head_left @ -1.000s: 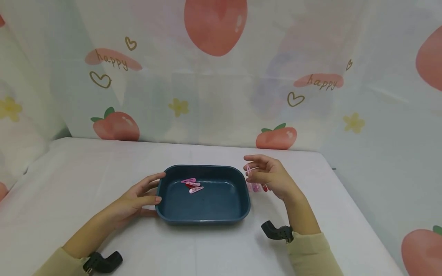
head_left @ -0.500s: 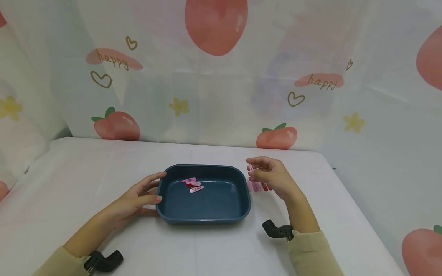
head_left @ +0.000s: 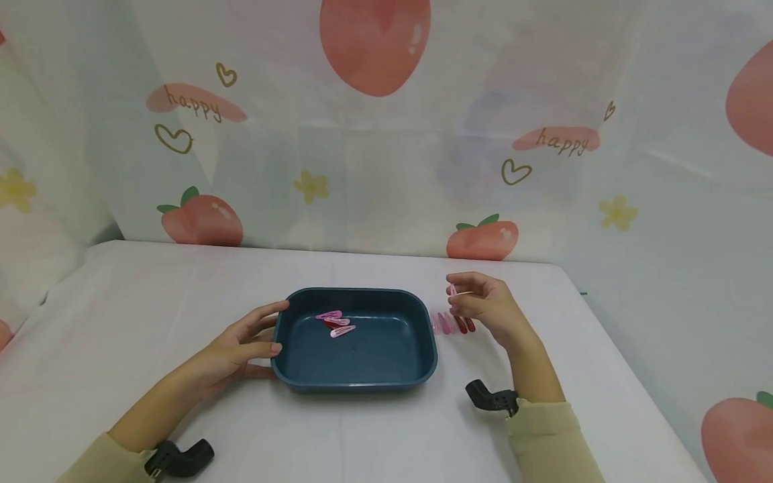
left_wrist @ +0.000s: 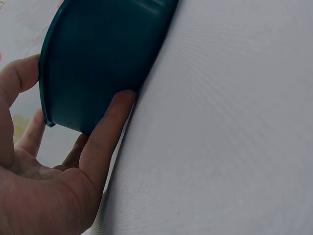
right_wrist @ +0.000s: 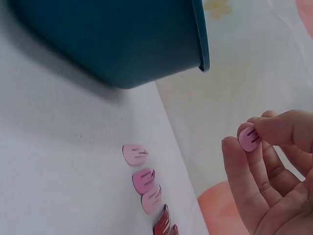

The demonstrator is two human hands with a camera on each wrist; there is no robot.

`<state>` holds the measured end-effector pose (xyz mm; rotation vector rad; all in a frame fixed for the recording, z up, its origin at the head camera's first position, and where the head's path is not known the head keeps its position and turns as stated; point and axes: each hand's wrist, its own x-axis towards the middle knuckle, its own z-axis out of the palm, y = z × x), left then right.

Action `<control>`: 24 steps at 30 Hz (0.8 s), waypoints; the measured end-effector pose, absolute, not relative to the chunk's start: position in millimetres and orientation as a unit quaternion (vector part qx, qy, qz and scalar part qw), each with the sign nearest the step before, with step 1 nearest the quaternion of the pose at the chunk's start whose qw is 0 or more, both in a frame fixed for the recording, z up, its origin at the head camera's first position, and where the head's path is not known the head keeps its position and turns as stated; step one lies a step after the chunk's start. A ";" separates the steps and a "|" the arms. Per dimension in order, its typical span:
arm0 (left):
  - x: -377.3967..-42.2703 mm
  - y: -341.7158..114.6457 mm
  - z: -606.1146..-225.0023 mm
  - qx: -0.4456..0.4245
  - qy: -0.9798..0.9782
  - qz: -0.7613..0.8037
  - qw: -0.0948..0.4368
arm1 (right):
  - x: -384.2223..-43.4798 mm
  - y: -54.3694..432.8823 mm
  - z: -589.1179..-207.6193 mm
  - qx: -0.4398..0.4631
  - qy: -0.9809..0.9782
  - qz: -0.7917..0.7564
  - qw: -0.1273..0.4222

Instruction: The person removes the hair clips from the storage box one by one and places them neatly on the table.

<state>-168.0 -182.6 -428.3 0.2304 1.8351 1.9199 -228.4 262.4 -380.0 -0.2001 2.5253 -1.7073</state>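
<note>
A dark teal plastic basin [head_left: 374, 365] stands on the table, with a few pink and red snap hair clips [head_left: 343, 331] lying inside near its left end. My left hand [head_left: 232, 349] rests against the basin's left end, its fairly straight fingers and thumb touching the outer wall and rim. To the right of the basin, my right hand [head_left: 488, 308] pinches a pink hair clip [right_wrist: 249, 139] between thumb and fingers, above the table. Under and beside that hand, a row of pink and red hair clips [head_left: 445, 323] lies on the tabletop close to the basin's right wall.
A white cloth [head_left: 362, 443] covers the table. Behind it hangs a printed curtain [head_left: 386, 181] with peaches, flowers and hearts. Each wrist carries a black camera mount [head_left: 492, 397].
My right hand has moved a little to the right, away from the basin, with the pink clip still pinched. More of the row on the table shows now. The left hand stays put.
</note>
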 end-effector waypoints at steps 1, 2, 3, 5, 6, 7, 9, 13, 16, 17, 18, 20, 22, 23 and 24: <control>-167.9 -182.8 -428.2 0.084 0.669 0.700 0.236 | -228.6 263.7 -380.6 -0.063 0.826 -0.558 0.042; -167.9 -182.9 -428.1 0.084 0.669 0.699 0.236 | -229.0 264.9 -381.2 -0.059 0.827 -0.558 0.042; -167.8 -183.0 -427.9 0.083 0.670 0.699 0.235 | -229.2 266.3 -381.8 -0.055 0.828 -0.556 0.040; -167.7 -182.9 -427.7 0.083 0.670 0.699 0.235 | -229.7 269.1 -383.0 -0.046 0.830 -0.555 0.039; -167.6 -182.8 -427.6 0.082 0.671 0.698 0.236 | -230.0 270.6 -383.9 -0.042 0.831 -0.554 0.039; -167.6 -182.7 -427.5 0.082 0.671 0.698 0.236 | -230.0 272.0 -384.6 -0.036 0.832 -0.553 0.040; -167.6 -182.2 -427.3 0.082 0.671 0.698 0.237 | -230.1 274.6 -386.2 -0.025 0.832 -0.553 0.040; -167.3 -182.0 -427.6 0.081 0.670 0.699 0.237 | -231.6 279.2 -390.8 -0.008 0.833 -0.551 0.043; -167.1 -182.1 -427.6 0.080 0.671 0.699 0.236 | -233.1 282.0 -393.6 0.002 0.839 -0.543 0.043; -167.1 -182.1 -427.6 0.080 0.671 0.699 0.236 | -233.4 282.8 -394.2 0.004 0.842 -0.538 0.042; -167.0 -181.8 -427.4 0.078 0.671 0.699 0.235 | -233.5 283.4 -394.3 0.008 0.846 -0.532 0.040; -167.1 -181.6 -427.3 0.077 0.672 0.698 0.234 | -233.3 284.3 -394.1 0.017 0.854 -0.519 0.037; -167.1 -181.5 -427.0 0.077 0.673 0.698 0.234 | -232.8 285.6 -393.9 0.025 0.861 -0.506 0.034; -167.0 -181.6 -427.1 0.076 0.673 0.697 0.234 | -232.5 286.1 -393.8 0.030 0.864 -0.501 0.035; -166.9 -181.6 -427.2 0.075 0.674 0.697 0.234 | -232.1 286.7 -393.8 0.035 0.866 -0.497 0.036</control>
